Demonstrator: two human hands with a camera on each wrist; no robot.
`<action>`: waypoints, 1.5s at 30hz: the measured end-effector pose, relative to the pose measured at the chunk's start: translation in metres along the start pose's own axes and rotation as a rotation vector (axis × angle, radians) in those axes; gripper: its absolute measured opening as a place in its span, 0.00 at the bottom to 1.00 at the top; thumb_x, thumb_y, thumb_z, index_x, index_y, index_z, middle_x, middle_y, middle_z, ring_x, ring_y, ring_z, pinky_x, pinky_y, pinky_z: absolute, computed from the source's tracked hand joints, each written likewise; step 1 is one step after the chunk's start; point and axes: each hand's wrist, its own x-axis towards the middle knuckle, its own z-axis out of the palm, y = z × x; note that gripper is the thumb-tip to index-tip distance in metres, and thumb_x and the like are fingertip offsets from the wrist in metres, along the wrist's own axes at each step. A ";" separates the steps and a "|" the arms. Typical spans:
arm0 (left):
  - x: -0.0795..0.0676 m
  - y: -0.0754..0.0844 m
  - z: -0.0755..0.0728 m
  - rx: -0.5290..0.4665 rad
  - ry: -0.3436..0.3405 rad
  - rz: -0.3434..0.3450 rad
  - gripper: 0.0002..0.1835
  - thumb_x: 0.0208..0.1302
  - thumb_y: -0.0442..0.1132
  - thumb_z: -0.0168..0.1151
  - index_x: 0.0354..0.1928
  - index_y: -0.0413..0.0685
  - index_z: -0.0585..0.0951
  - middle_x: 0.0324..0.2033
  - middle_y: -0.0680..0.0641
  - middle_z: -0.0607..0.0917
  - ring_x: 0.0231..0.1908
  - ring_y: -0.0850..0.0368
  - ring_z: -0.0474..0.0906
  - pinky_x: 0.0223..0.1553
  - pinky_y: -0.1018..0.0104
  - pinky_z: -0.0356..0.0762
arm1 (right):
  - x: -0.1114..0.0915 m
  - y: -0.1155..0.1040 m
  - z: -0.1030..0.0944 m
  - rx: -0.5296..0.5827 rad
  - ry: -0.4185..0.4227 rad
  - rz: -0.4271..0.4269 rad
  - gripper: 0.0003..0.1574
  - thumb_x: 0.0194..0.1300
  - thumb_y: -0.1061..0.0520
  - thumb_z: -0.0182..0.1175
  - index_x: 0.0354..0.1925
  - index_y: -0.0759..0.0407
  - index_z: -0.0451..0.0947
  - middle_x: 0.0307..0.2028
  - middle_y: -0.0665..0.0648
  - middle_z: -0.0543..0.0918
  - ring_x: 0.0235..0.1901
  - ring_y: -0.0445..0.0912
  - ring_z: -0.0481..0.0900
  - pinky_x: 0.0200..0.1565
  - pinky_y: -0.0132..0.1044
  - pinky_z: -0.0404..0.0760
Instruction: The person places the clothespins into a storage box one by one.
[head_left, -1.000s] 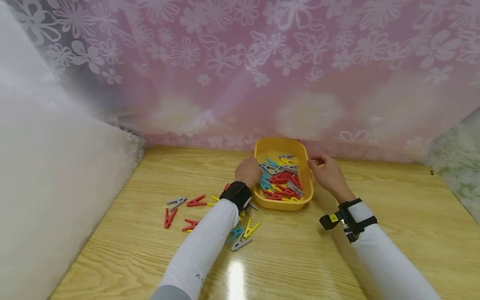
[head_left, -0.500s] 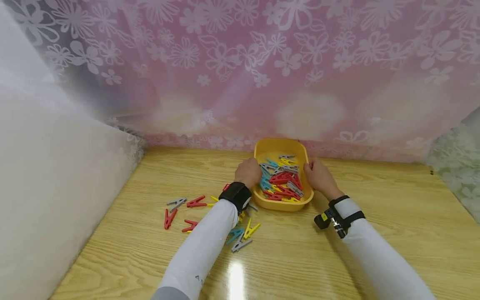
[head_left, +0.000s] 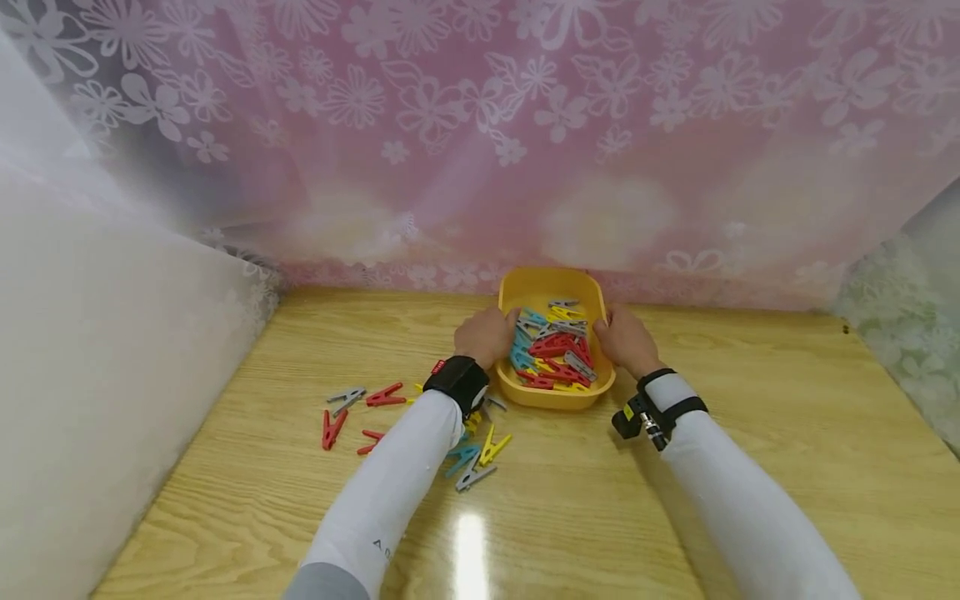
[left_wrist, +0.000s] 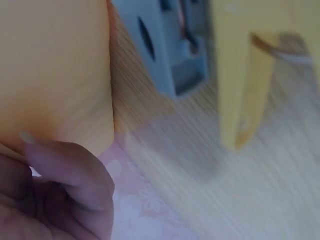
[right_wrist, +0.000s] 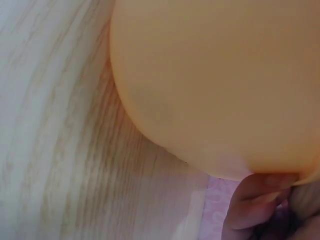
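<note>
A yellow plastic basin [head_left: 557, 401] stands against the back curtain, holding a heap of red, blue, grey and yellow clothespins [head_left: 553, 345]. My left hand [head_left: 482, 336] grips its left rim, thumb over the edge. On the opposite side my right hand [head_left: 627, 341] holds the right rim. In the left wrist view, curled fingers [left_wrist: 75, 170] lie against the basin wall [left_wrist: 55, 70]. The right wrist view shows fingers [right_wrist: 257, 200] bent at the rim, beside the basin's outer wall [right_wrist: 210, 85].
Several loose clothespins lie on the wooden table [head_left: 247, 500] around my left forearm, among them a red clothespin [head_left: 333, 430], a yellow clothespin [head_left: 492, 447] and a grey clothespin [head_left: 476, 477]. My left sleeve hides part of them. A pink floral curtain [head_left: 450, 167] hangs behind the basin.
My right hand has come in from the right and taken hold of the basin's right rim. The left hand stays at the left rim. The whole head view has shifted slightly.
</note>
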 end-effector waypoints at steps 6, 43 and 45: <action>-0.004 -0.013 -0.009 -0.048 0.136 0.064 0.34 0.72 0.64 0.31 0.55 0.44 0.73 0.35 0.44 0.82 0.32 0.47 0.80 0.32 0.53 0.76 | 0.000 -0.003 -0.002 -0.022 0.011 0.019 0.24 0.70 0.55 0.41 0.57 0.71 0.65 0.38 0.65 0.75 0.32 0.54 0.76 0.27 0.38 0.73; -0.113 -0.229 -0.079 -0.056 -0.009 0.115 0.24 0.58 0.44 0.66 0.48 0.31 0.76 0.40 0.37 0.77 0.38 0.45 0.75 0.40 0.51 0.74 | 0.003 -0.007 0.007 -0.019 0.003 0.089 0.26 0.72 0.54 0.41 0.63 0.67 0.61 0.47 0.66 0.76 0.41 0.56 0.77 0.36 0.45 0.78; -0.112 -0.228 -0.078 -0.055 -0.012 0.120 0.22 0.58 0.44 0.66 0.47 0.32 0.77 0.39 0.39 0.78 0.37 0.47 0.76 0.39 0.52 0.74 | 0.003 -0.006 0.007 -0.024 0.005 0.089 0.27 0.72 0.54 0.41 0.63 0.66 0.61 0.48 0.67 0.76 0.42 0.57 0.77 0.39 0.47 0.78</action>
